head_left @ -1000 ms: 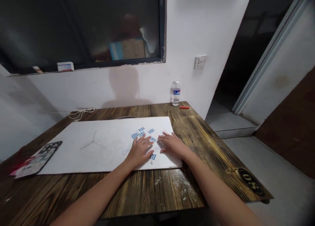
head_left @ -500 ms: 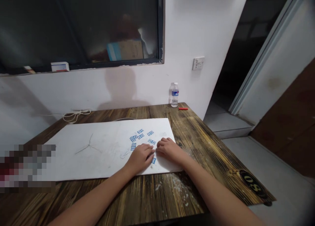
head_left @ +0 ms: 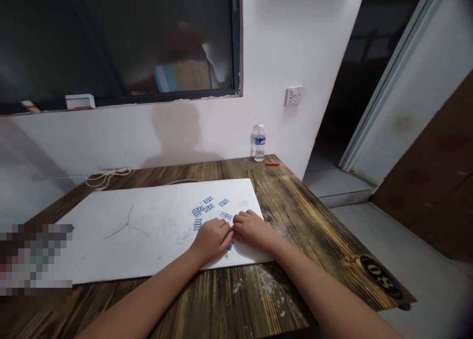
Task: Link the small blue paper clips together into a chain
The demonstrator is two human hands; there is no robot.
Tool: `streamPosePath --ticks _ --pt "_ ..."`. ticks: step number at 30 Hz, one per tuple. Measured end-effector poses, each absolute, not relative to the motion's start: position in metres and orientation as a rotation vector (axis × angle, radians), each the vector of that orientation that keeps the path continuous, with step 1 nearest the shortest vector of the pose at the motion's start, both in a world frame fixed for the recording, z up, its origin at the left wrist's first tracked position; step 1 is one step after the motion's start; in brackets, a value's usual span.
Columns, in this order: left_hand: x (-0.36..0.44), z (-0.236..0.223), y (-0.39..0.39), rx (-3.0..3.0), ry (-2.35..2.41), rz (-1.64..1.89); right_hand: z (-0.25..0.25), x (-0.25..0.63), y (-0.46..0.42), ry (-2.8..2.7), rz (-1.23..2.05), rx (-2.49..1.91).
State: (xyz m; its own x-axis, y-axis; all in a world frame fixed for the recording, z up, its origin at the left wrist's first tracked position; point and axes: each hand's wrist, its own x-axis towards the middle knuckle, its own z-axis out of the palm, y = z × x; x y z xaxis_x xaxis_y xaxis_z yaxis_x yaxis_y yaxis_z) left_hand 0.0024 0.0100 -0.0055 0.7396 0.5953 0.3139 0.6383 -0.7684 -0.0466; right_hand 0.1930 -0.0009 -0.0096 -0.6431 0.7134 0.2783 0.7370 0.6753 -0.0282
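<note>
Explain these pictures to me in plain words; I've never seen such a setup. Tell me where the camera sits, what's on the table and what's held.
There is no machine here: a person works bare-handed, and a head-worn camera looks forward and down. The left hand and right hand are close together over a white board on a wooden table. Small blue-striped shapes are on the board, near the hands. Farther back are a bottle, a red stick-like object and a pale cable. The fingers hide whether anything is held.
</note>
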Motion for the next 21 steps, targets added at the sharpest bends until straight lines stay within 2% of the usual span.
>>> streamPosePath --ticks 11,21 --pt "-0.0039 -0.0002 0.0109 -2.842 -0.986 -0.389 -0.0114 0.1924 -0.0001 -2.608 -0.131 -1.166" --pt "-0.0052 -0.0045 0.0142 -2.824 -1.006 -0.417 -0.0056 0.1984 -0.0022 -2.592 0.01 -1.15"
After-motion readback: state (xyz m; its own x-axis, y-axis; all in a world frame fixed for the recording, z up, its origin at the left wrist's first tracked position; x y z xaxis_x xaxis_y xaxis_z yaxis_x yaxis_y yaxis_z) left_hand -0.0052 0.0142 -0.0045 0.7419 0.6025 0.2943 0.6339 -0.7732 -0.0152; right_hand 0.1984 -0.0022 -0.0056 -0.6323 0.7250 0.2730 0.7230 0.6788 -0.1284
